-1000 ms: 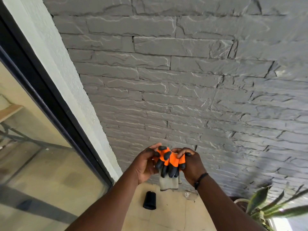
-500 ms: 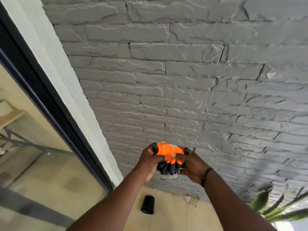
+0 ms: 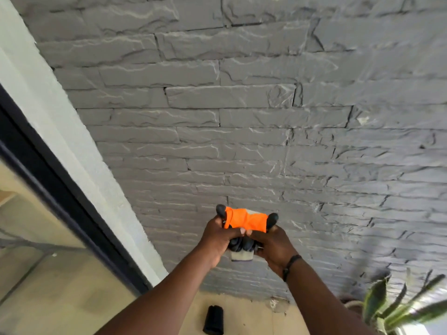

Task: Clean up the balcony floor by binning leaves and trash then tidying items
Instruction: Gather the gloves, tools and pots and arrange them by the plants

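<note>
The way straight ahead is closed by a grey stone wall [image 3: 266, 112], which stands just behind the left hand [image 3: 217, 238], the right hand [image 3: 273, 245] and the bundled gloves [image 3: 246, 222] held between them. The left side is bounded by a white pillar [image 3: 60, 131] and a dark-framed glass door [image 3: 48, 262]. Below, a bare strip of tiled floor [image 3: 242, 317] is left open, broken by a small black cylinder [image 3: 213, 319]. The lower right corner is taken up by a potted plant [image 3: 396, 308].
</note>
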